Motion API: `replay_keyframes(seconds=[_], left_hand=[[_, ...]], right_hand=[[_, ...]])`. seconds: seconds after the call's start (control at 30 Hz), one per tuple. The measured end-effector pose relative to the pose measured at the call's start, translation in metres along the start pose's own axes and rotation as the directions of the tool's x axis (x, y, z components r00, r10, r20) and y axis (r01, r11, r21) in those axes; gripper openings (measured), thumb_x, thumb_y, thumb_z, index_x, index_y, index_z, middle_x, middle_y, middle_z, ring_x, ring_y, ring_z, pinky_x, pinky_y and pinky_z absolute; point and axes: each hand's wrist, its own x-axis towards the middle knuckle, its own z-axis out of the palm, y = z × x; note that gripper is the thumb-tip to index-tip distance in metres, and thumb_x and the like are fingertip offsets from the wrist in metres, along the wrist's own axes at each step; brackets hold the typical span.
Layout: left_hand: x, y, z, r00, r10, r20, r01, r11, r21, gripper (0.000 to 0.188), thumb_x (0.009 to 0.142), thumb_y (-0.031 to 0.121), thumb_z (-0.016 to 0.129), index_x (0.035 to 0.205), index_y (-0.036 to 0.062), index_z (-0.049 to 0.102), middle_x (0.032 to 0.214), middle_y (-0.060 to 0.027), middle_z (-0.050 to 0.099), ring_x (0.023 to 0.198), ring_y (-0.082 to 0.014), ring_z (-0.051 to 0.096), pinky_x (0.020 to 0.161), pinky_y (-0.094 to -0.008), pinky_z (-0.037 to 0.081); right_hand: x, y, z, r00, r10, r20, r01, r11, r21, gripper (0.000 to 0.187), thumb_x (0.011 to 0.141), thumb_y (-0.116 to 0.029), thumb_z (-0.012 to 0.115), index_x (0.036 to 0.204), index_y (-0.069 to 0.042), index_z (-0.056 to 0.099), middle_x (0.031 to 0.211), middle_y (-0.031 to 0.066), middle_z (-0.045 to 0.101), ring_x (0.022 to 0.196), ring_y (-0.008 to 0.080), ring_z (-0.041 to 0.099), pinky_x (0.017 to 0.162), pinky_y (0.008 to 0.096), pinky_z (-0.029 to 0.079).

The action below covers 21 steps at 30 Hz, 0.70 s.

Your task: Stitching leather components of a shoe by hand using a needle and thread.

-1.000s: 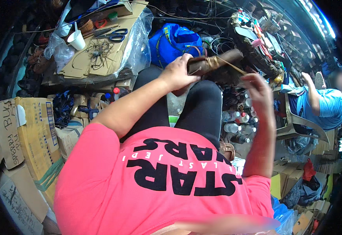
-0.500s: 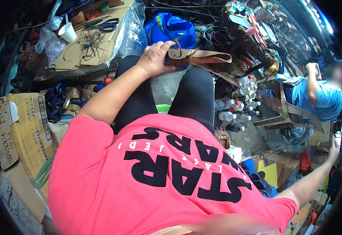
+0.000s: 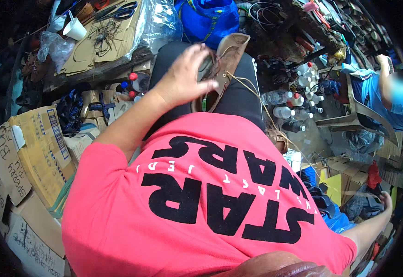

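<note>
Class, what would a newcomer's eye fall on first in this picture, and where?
Probably the bright pink shirt, which fills the lower middle. Next might come the blue bag at top centre, then the brown leather piece just right of the left hand.

From the wearer's head, the left of two side-by-side fisheye cameras looks steeply down: the pink shirt fills its near foreground, the left fingers lie farther off, the right fingers show near the right rim.

Room above bottles — cord in way beside right thigh.
</note>
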Motion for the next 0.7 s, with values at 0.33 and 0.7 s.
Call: replay_keyframes(seconds=[0.33,0.7], left_hand=[[0.036,0.067,0.003,0.984,0.176,-0.043,-0.145,0.625,-0.767,0.013,0.091,0.013,0.064,0.086,0.0018,0.063,0.084,-0.0037,0.061,0.080,-0.0118,0.057,0.072,-0.0276,0.047],[0.075,0.005,0.067,0.993,0.076,-0.091,-0.103,0.939,-0.329,0.023,0.082,0.023,0.070,0.086,0.0017,0.064,0.085,-0.0147,0.063,0.082,-0.0313,0.061,0.077,-0.0366,0.049]], right_hand=[[-0.404,-0.421,-0.060,0.171,-0.964,-0.202,0.593,-0.063,0.803,0.044,0.086,-0.021,0.068,0.129,-0.015,0.058,0.106,0.0132,0.068,0.087,0.0150,0.063,0.079,0.0301,0.050],[-0.562,-0.529,-0.004,0.034,-0.998,-0.060,-0.249,-0.067,0.966,0.041,0.080,-0.002,0.060,0.120,0.000,0.052,0.102,0.0045,0.061,0.091,0.0134,0.059,0.082,0.0266,0.048]])
